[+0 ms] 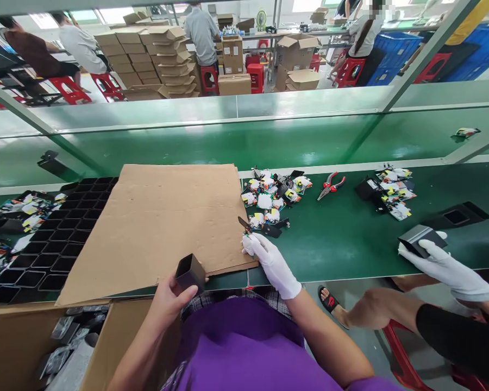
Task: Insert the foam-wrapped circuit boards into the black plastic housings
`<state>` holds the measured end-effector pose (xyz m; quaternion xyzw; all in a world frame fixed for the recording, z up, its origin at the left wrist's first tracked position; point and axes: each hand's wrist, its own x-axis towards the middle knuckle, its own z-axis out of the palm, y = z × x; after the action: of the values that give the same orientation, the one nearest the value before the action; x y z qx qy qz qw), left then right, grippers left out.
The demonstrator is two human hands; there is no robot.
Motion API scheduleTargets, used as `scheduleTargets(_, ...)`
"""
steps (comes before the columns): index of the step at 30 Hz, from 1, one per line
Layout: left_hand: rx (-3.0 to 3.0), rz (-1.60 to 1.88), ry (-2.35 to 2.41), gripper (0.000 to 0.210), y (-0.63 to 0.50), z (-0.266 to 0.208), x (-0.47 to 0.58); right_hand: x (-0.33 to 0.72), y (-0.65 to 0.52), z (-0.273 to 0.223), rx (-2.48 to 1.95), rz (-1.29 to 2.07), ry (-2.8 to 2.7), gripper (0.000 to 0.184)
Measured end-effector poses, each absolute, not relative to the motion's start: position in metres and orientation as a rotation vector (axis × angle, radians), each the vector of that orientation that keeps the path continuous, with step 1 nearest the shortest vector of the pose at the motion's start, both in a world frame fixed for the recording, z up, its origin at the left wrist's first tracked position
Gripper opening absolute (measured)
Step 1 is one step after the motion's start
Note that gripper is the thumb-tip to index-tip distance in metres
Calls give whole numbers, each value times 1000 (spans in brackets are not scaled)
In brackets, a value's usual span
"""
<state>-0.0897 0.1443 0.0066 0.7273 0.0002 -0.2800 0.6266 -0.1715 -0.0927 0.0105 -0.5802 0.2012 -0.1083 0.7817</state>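
Observation:
My bare left hand (pixel 168 300) is closed around a black box-shaped plastic housing (pixel 190 272), its open end tilted up, just in front of the cardboard sheet (pixel 175 217). In a white glove, my right hand (pixel 274 265) is over the sheet's right edge, fingers pinched on a small circuit board assembly (pixel 245 227) with a dark plate sticking up. My fingers partly hide that assembly. Beyond my right hand lies a pile of circuit board assemblies (pixel 264 201) with white and yellow parts.
Rows of black housings (pixel 52 247) stand left of the sheet, beside more boards (pixel 28 212). Red-handled pliers (pixel 331 186) lie right of the pile. A co-worker's gloved hands (pixel 436 258) hold a black housing at right. An open carton (pixel 101 342) of wrapped parts is below left.

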Motion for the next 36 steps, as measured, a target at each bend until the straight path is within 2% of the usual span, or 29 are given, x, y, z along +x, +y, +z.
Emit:
scheduleTargets(10,1560,-794,-65,66,91,8,-112,-211,-130,15,-1391,-367,581,50)
scheduleTargets(16,1451,-876,-140,70,46,2,-130,-231,-161,18,-1459,-504,718,61)
scheduleTargets(21,1323,-1039,-158,69,33,3,-140,-241,-171,18,-1512,-577,787,65)
scheduleTargets(26,1244,-1373,-302,60,68,18,-126,-249,-164,18,-1451,-527,824,68)
scheduleTargets(28,1317,-1281,-424,57,80,27,-108,-252,-161,18,-1428,-512,836,69)
scheduleTargets(31,1612,-891,-544,53,76,39,-68,-252,-155,19,-1404,-477,822,72)
scheduleTargets(36,2068,-490,-862,64,45,39,-8,-250,-147,25,-1476,-401,801,73)
